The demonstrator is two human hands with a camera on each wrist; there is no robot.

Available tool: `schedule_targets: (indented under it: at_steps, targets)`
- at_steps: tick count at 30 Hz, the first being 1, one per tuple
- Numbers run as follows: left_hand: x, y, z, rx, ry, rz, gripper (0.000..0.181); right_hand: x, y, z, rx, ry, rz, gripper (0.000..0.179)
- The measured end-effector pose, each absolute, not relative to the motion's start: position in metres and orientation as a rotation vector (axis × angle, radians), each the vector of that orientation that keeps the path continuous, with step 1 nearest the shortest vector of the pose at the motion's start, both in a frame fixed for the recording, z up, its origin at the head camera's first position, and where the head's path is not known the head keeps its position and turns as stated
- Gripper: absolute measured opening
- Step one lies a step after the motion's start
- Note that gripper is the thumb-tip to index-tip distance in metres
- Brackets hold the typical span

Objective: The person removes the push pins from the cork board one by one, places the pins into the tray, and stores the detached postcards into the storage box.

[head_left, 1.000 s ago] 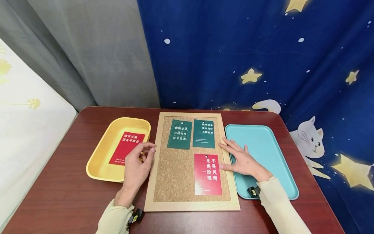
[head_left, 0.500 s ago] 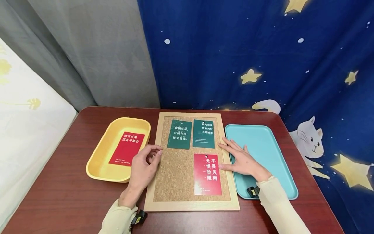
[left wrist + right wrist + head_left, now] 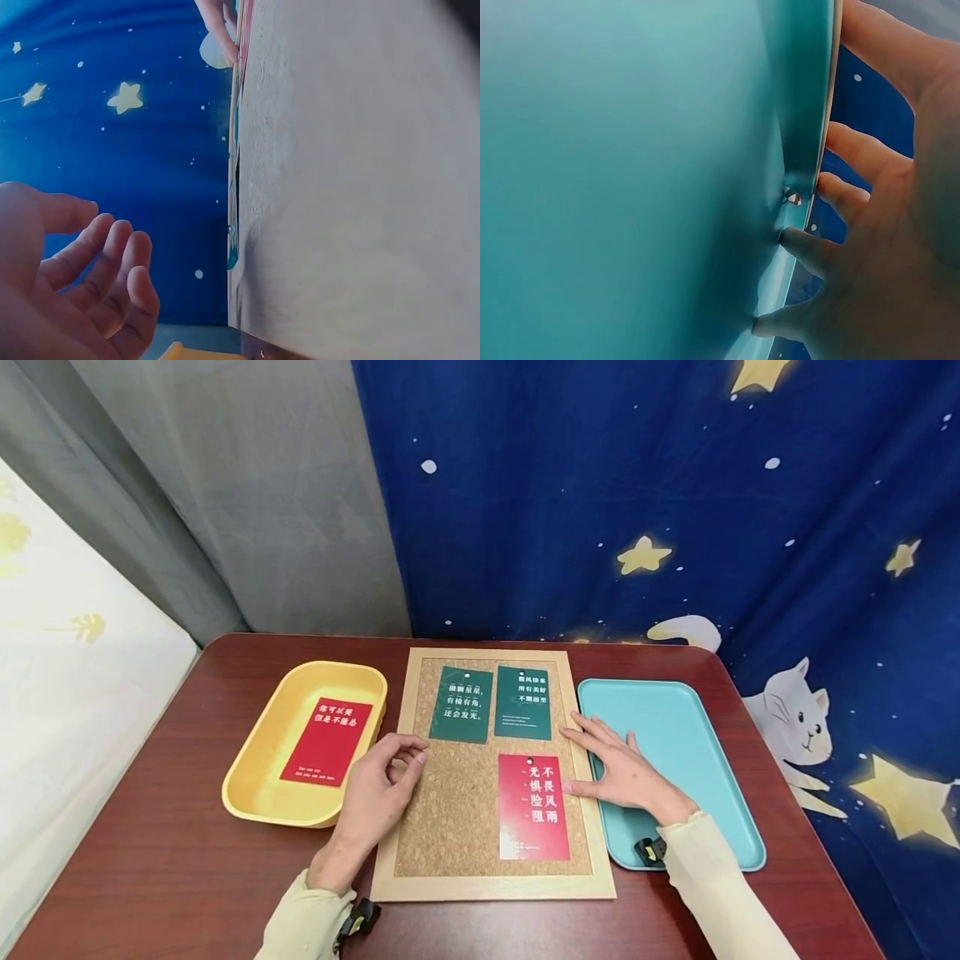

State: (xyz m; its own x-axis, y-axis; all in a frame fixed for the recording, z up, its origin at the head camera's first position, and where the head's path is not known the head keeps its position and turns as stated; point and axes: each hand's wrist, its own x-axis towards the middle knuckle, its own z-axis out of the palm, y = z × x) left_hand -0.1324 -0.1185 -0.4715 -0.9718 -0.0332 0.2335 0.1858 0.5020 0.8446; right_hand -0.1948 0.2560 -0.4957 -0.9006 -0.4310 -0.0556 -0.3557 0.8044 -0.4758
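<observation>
A wood-framed cork board [image 3: 442,827] lies mid-table. Two green cards [image 3: 461,705] are pinned side by side along its upper part, and a red card [image 3: 534,827] is pinned at lower right. My left hand [image 3: 378,789] hovers over the board's left edge, below the left green card. Its fingers are loosely bent in the left wrist view, thumb tip near the index tip, and I see nothing held. My right hand [image 3: 622,768] has spread fingers touching the board's right frame, its palm over the blue tray [image 3: 675,735]. A small shiny metal piece [image 3: 792,196] shows near those fingers.
A yellow tray [image 3: 258,760] with another red card [image 3: 326,741] in it stands left of the board. The brown table [image 3: 150,827] extends around everything. Curtains [image 3: 525,527] hang behind its far edge.
My left hand has moved right, from beside the yellow tray to over the board's left part, so the red card in that tray is more exposed. The right hand has stayed put.
</observation>
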Motion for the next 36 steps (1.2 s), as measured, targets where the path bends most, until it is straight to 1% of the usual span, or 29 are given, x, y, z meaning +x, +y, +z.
schedule_targets:
  at_steps: [11,17,24,28,36]
  targets:
    - [-0.134,-0.12,-0.467,-0.196,-2.636,-1.39,0.013,-0.196,0.255,-0.493,-0.614,2.839,-0.694,0.085]
    - [-0.132,-0.116,-0.467,-0.187,-2.703,-1.384,0.012,-0.196,0.255,-0.495,-0.601,2.851,-0.695,0.084]
    - [-0.129,-0.108,-0.466,-0.246,-2.724,-1.367,0.012,-0.195,0.254,-0.494,-0.622,2.889,-0.69,0.08]
    - [-0.128,-0.103,-0.465,-0.287,-2.716,-1.346,0.013,-0.195,0.252,-0.492,-0.638,2.936,-0.697,0.072]
    - [-0.128,-0.093,-0.465,-0.335,-2.772,-1.294,0.017,-0.193,0.246,-0.487,-0.659,3.016,-0.752,0.046]
